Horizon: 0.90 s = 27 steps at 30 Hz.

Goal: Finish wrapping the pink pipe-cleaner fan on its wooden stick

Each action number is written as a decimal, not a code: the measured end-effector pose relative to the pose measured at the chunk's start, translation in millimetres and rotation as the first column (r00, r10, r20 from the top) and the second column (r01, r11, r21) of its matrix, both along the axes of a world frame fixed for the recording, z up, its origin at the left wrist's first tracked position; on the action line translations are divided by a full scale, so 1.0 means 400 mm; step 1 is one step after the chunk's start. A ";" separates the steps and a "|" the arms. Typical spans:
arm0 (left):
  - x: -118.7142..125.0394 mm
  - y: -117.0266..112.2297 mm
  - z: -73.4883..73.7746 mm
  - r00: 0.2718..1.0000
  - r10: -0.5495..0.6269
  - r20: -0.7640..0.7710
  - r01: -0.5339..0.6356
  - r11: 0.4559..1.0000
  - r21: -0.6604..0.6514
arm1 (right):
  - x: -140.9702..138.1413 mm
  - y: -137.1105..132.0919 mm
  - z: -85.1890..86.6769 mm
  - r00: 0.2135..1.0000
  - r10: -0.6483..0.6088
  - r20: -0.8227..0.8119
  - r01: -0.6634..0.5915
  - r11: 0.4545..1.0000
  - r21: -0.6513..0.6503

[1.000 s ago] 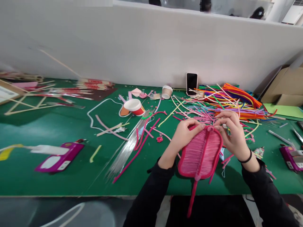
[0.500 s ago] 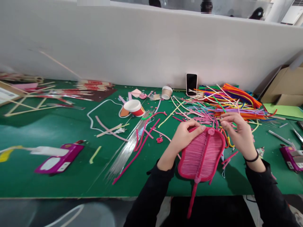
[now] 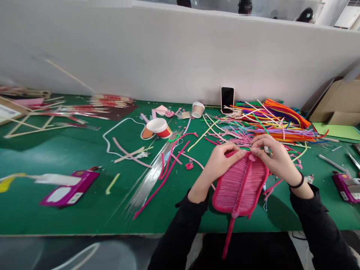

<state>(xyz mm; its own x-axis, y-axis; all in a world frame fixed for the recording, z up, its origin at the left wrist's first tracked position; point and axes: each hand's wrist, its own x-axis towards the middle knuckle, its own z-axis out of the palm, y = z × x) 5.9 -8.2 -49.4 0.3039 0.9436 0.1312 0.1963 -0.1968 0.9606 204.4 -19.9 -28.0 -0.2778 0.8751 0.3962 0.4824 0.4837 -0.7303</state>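
Observation:
A pink fan (image 3: 239,185) made of pipe cleaners, with a darker pink rim and a long stem handle, is held upright over the green table's front edge. My left hand (image 3: 221,161) grips its upper left rim, fingers curled. My right hand (image 3: 271,155) is closed on the top of the fan, its fingertips pinching at the small pink knob where the centre stem meets the rim. A black band circles my right wrist. Both arms wear black sleeves.
A heap of coloured pipe cleaners (image 3: 270,120) lies behind my hands, with a phone (image 3: 227,99) leaning on the white wall. Paper cups (image 3: 159,128) and loose pink strips lie mid-table. Purple packets (image 3: 69,188) lie left and right. Cardboard boxes (image 3: 337,107) stand at right.
My right hand drew away to the right from the fan's top, then came back and now pinches its top knob again. The left hand kept its grip.

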 end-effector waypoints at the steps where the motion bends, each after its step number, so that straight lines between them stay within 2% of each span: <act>1: 0.000 0.000 0.000 1.000 0.002 0.001 -0.002 1.000 -0.005 | 0.001 0.005 0.000 1.000 -0.005 -0.010 0.005 1.000 -0.005; 6: 0.000 -0.003 0.001 1.000 -0.003 0.013 0.004 0.999 -0.032 | 0.014 0.026 -0.019 0.997 -0.060 -0.053 0.057 0.996 -0.073; 11: -0.006 -0.003 0.000 0.999 -0.019 0.042 0.022 0.998 -0.057 | 0.037 0.029 -0.039 0.957 -0.227 -0.181 0.189 0.960 -0.206; 16: -0.010 0.004 -0.007 0.998 -0.028 0.064 0.034 0.994 -0.102 | 0.054 0.015 -0.051 0.887 -0.230 -0.400 0.121 0.953 -0.278; 18: -0.012 0.005 -0.009 0.997 -0.028 0.067 0.035 0.993 -0.111 | 0.058 0.010 -0.057 0.845 -0.266 -0.464 0.138 0.947 -0.291; 22: -0.015 0.004 -0.012 0.996 -0.036 0.086 0.047 0.992 -0.120 | 0.064 0.004 -0.066 0.777 -0.359 -0.517 0.209 0.922 -0.325; 27: -0.015 0.004 -0.009 0.994 -0.044 0.102 0.055 0.993 -0.100 | 0.059 0.003 -0.066 0.773 -0.342 -0.534 0.174 0.924 -0.340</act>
